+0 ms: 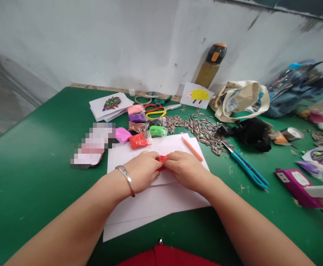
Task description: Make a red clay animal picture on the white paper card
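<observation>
My left hand [144, 168] and my right hand [186, 168] meet over white paper sheets [150, 210]. Pinched between the fingers of both is a piece of red modelling clay [163, 159], mostly covered by them. An orange colored pencil [192, 149] lies on the paper just beyond my right hand. Past my left hand sit small bags of clay: red [139, 141], pink [123, 135], green [157, 130], brown [138, 126] and purple [137, 117].
Sunflower seeds [202, 129] are spread behind the paper. A blue utility knife [248, 168] lies right, near a magenta device [301, 186]. Scissors [161, 111], a hedgehog picture [196, 96], a bottle [211, 64] and a cloth bag [241, 101] stand farther back. A phone [95, 146] lies left.
</observation>
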### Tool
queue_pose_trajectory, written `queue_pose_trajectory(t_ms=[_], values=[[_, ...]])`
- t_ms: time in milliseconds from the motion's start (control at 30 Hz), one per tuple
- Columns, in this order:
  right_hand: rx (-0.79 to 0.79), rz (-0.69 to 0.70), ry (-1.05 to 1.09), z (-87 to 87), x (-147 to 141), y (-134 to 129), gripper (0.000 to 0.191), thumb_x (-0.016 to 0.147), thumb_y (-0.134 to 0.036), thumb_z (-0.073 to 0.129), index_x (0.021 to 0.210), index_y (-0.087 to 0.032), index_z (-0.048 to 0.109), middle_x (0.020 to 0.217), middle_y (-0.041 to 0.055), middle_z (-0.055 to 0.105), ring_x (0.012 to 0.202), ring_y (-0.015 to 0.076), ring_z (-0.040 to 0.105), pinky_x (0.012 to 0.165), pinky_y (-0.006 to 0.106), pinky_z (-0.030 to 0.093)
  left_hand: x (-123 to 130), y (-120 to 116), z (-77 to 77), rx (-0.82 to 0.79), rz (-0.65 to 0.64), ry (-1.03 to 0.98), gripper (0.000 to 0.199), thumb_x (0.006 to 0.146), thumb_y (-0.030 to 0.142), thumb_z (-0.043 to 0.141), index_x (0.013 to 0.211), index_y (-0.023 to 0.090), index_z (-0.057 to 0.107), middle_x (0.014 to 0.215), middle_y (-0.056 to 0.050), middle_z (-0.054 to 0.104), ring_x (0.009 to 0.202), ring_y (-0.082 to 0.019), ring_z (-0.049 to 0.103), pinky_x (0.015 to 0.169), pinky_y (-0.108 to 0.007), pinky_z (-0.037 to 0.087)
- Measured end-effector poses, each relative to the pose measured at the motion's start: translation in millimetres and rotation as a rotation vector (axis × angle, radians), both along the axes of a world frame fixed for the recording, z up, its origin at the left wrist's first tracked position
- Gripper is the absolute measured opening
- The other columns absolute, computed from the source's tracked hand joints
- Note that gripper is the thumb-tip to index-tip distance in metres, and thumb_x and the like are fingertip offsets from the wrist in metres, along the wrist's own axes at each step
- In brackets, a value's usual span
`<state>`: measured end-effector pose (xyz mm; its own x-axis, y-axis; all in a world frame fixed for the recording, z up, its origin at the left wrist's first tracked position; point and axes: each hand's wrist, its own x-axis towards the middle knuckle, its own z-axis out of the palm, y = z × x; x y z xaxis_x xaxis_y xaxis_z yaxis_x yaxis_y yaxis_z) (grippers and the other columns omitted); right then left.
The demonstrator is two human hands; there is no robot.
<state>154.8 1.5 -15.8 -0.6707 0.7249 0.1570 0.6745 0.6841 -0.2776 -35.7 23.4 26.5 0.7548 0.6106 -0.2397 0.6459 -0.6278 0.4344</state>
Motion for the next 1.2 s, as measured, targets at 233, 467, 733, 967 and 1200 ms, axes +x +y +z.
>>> queue_pose_trajectory(t_ms=[233,467,733,967,1200], values=[[0.057,0.003,-0.006,1.2,1.1,-0.2,0.022,0.094,-0.016,0.046,0.093,-0.017,0.068,0.085,0.007,0.064,0.08,0.0172,0.052,0.072,0.03,0.038,0.9,-1.0,-3.0,0.023,0.014,-0.007,0.024,0.085,0.016,0.049,0.096,0.018,0.071,0.097,-0.007,0.063,0.088,-0.021,0.058,0.079,-0.032,0.046],[0.082,0.027,-0.018,2.4,1.1,-1.8,0.022,0.094,-0.017,0.046,0.094,-0.017,0.068,0.086,0.0065,0.064,0.08,0.0172,0.051,0.072,0.03,0.037,-0.2,-0.9,-3.5,0.041,0.002,-0.003,0.024,0.088,0.019,0.047,0.097,0.018,0.07,0.097,-0.007,0.063,0.087,-0.02,0.057,0.078,-0.031,0.046],[0.11,0.054,-0.012,0.2,-1.3,-1.5,0.018,0.091,-0.013,0.048,0.09,-0.017,0.066,0.084,0.006,0.063,0.075,0.0163,0.048,0.069,0.03,0.035,-3.7,1.3,-5.7,0.003,-0.001,-0.055,0.031,0.088,0.017,0.042,0.099,0.02,0.071,0.099,-0.008,0.064,0.089,-0.021,0.057,0.081,-0.033,0.046],[0.133,0.058,-0.036,-0.9,-4.2,-3.2,0.019,0.091,-0.011,0.047,0.084,-0.016,0.064,0.082,0.0053,0.062,0.072,0.0161,0.045,0.066,0.031,0.033,-4.5,3.7,-5.2,-0.008,-0.012,-0.052,0.036,0.079,0.007,0.045,0.1,0.021,0.072,0.101,-0.007,0.064,0.093,-0.021,0.058,0.084,-0.032,0.046],[0.15,0.049,-0.031,1.1,-4.3,-5.4,0.018,0.09,-0.01,0.047,0.086,-0.016,0.063,0.083,0.0046,0.062,0.072,0.0161,0.045,0.066,0.031,0.032,-4.6,4.4,-4.8,-0.02,-0.006,-0.028,0.039,0.076,0.003,0.044,0.099,0.021,0.072,0.104,-0.007,0.063,0.094,-0.022,0.058,0.083,-0.032,0.045]])
